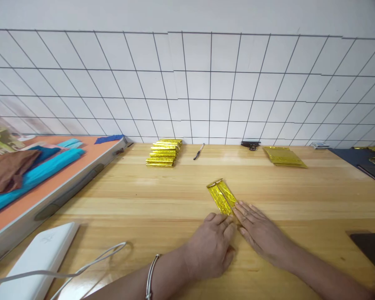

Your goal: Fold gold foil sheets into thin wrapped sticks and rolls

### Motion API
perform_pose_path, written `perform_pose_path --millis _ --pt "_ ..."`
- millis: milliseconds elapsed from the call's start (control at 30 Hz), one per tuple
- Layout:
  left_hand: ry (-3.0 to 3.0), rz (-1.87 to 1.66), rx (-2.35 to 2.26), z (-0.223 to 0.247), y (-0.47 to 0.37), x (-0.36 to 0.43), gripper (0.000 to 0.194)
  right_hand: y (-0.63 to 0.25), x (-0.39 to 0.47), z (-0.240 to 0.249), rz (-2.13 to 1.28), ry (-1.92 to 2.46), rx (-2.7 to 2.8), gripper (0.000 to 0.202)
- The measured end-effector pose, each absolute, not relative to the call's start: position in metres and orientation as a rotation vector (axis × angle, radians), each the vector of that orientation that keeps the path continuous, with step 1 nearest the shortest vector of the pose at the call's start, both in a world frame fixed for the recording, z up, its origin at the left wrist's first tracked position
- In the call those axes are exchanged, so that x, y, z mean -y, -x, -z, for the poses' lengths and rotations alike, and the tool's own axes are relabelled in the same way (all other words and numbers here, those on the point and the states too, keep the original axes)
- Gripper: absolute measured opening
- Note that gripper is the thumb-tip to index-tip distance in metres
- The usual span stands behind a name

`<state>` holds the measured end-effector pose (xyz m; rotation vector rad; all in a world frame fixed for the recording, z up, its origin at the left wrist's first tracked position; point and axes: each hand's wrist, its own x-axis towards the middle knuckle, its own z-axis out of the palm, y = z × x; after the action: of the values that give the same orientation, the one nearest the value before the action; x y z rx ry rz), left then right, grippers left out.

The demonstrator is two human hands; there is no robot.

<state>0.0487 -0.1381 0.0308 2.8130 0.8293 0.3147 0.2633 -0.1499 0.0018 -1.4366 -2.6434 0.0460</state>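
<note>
A folded gold foil piece (220, 195) lies at a slant on the wooden table, with a lengthwise seam down its middle. My left hand (211, 246) is curled over its near end, fingers bent and knuckles up; the fingertips are partly hidden. Against the foil's right edge my right hand (262, 233) rests palm down with its fingers stretched out. The foil's near end is covered by both hands. Farther back, a row of folded gold foil strips (164, 153) overlaps at the left, and a stack of flat gold foil sheets (284, 157) lies at the right.
A pen (199, 151) and a black clip-like item (251, 145) lie near the tiled wall (196, 83). Left are a white box (39, 262) with a cable (96, 260) and an orange surface (90, 152) bearing coloured material. A dark flat object (370, 250) sits at right.
</note>
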Motion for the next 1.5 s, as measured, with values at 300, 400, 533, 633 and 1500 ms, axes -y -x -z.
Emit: perform_pose_path --millis 300,400,533,633,1500 --pt "-2.733 -0.311 -0.673 -0.033 -0.037 0.126 0.061 -0.276 0.142 0.0 -0.12 1.33 2.686 0.053" --pt "-2.698 -0.375 -0.558 -0.032 -0.043 0.13 0.066 -0.285 0.13 -0.003 -0.264 1.25 2.708 0.051" --pt "-2.654 -0.411 -0.389 -0.037 -0.039 0.138 0.061 -0.293 0.112 -0.013 -0.431 1.048 2.681 0.044" --pt "-2.66 -0.558 -0.493 -0.038 -0.017 0.134 0.041 -0.287 0.116 -0.021 -0.379 1.128 2.594 0.044" --pt "-2.818 -0.368 -0.911 -0.017 0.026 0.067 0.041 -0.282 0.085 -0.01 -0.316 1.239 2.687 0.053"
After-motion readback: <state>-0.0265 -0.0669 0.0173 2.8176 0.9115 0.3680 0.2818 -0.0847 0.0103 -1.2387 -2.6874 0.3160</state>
